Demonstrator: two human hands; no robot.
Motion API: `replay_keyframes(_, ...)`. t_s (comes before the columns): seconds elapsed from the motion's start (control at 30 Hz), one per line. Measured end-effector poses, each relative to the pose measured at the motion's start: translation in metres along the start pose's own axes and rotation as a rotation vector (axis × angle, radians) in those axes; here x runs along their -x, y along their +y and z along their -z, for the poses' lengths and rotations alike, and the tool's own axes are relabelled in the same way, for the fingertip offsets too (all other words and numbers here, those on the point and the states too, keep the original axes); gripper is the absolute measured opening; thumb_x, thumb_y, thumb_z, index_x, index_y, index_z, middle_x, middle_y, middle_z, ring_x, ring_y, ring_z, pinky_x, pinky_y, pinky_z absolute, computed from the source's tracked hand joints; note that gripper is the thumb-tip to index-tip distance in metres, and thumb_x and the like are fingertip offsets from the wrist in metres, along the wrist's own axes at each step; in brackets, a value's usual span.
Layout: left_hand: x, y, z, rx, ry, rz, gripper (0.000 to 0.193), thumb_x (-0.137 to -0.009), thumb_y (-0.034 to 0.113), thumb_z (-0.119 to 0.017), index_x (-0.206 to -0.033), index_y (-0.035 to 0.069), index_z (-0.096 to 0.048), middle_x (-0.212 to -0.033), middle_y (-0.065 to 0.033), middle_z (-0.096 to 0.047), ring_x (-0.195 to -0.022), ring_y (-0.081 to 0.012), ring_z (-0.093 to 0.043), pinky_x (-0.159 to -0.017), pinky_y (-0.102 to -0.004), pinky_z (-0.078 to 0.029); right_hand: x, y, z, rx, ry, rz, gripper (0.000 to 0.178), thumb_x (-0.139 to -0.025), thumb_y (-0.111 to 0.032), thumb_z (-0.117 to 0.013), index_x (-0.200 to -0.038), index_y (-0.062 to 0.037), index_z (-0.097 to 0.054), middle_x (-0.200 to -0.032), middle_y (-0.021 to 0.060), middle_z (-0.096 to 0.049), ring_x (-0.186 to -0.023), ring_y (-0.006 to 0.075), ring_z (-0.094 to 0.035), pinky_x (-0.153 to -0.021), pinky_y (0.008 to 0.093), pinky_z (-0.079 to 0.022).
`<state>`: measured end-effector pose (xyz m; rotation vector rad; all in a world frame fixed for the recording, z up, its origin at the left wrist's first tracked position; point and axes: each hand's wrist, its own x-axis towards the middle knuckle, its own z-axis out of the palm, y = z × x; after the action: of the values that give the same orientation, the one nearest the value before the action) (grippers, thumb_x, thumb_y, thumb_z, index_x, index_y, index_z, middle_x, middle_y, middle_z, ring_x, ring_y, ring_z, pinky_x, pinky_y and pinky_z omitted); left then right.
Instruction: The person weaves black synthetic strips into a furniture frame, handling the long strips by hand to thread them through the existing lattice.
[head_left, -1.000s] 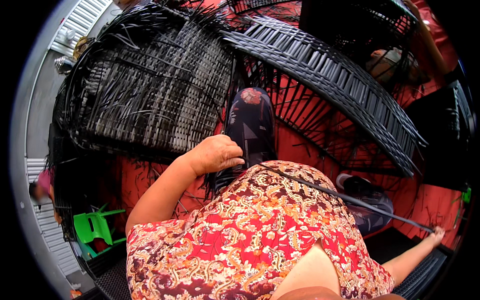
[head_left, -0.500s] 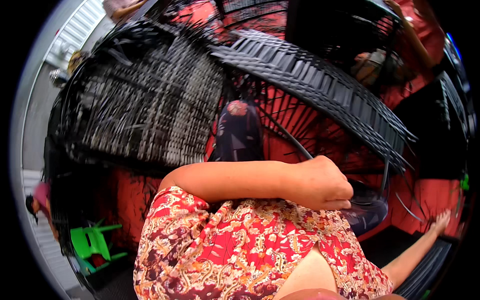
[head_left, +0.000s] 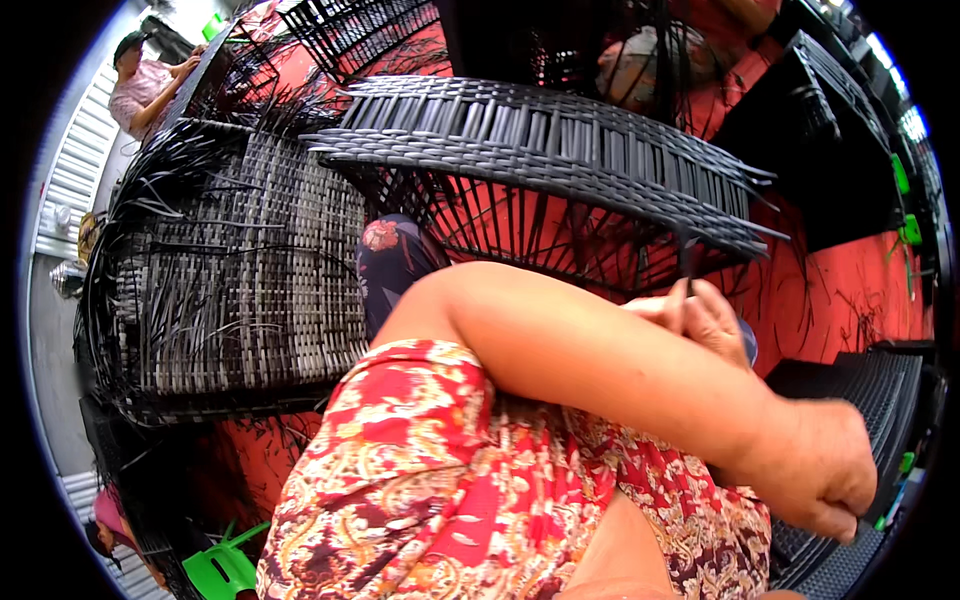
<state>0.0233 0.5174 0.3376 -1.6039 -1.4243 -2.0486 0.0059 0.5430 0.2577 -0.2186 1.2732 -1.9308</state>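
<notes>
Place: looks like a weaving workshop, pieces half-made.
Woven panel (head_left: 260,290): large, black and grey, loose ends (head_left: 165,170) bristling off it.
Curved band (head_left: 560,140): woven, next to the panel, strands poking out at one end.
Floor (head_left: 815,310): red, littered with dark offcuts (head_left: 858,318).
Right side: dark woven pieces (head_left: 865,400), stacked.
Upper left: co-worker (head_left: 140,95) beside more dark material (head_left: 205,85).

Dark strand (head_left: 689,264) between right fingers (head_left: 708,314) — probably
</notes>
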Motion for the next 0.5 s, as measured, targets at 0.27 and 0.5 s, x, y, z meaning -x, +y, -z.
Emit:
replay_keyframes(0.27, 0.053, 0.012, 0.154, -0.48, 0.206, 0.306, 0.025, -0.091, 0.024, -0.051, -0.089, 0.003, -0.065, -0.083, -0.0042, -0.066, -0.075, -0.0134, -0.063, -0.065, -0.0296, -0.05, 0.005, 0.003, 0.081, -0.369, -0.3, -0.041, 0.026, -0.095, -0.029, -0.042, -0.087, -0.0044, -0.046, -0.071, 0.0214, -0.062, -0.042, 0.0189, -0.055, -0.038, 0.0256, -0.044)
replay_keyframes(0.5, 0.076, -0.031, 0.189, -0.02, 0.352, 0.514, 0.032, -0.094, 0.023, -0.047, -0.111, -0.003, -0.054, -0.106, -0.0131, -0.06, -0.097, -0.0193, -0.06, -0.081, -0.0281, -0.048, 0.045, -0.124, 0.172, 1.073, 0.351, 0.322, 0.019, -0.094, -0.021, -0.045, -0.084, -0.0078, -0.053, -0.064, 0.0004, -0.046, -0.057, 0.0107, -0.043, -0.05, 0.0237, -0.031)
